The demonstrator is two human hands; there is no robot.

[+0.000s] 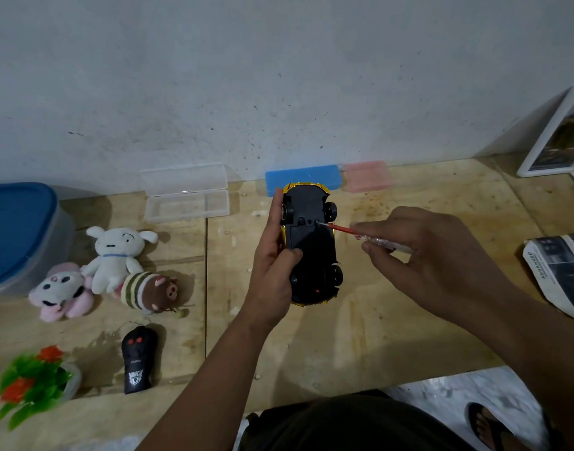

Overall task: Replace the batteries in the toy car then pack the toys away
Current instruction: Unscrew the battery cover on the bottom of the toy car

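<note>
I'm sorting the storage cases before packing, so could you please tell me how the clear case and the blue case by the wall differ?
The clear case lies open, its lid propped against the wall; the blue case is shut. The clear case is see-through and shows nothing inside; the blue case is opaque, so its contents are hidden. The clear case stands in full view, while the toy car covers the blue case's front edge. Both are long, flat, rectangular plastic boxes.

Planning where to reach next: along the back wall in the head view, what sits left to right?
Blue-lidded tub → open clear case → blue box → pink box → white-framed picture leaning at the far right.
</note>
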